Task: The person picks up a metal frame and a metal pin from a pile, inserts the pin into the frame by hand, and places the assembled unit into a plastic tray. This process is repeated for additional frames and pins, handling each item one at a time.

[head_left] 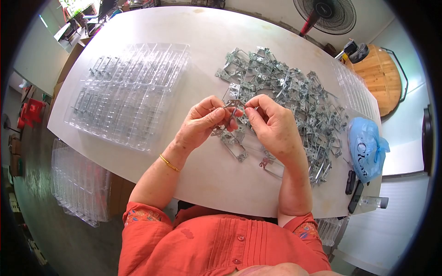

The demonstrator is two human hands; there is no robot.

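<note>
Head view: our left hand (200,122) and right hand (275,125) pinch a metal bracket (235,103) between narrowed fingers over the bench (207,32), probably for steadiness, with the bracket pile (293,82) near for easy reach.

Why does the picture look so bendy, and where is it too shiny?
Head view: the table edges bow and corners go black, probably a wide lens; head view: glare streaks the clear plastic trays, hiding some detail; head view: the top-left background is washed out.

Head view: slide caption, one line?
Left hand and right hand hold a grey metal bracket over a white table bearing piled silvery metal brackets and clear plastic trays.
</note>
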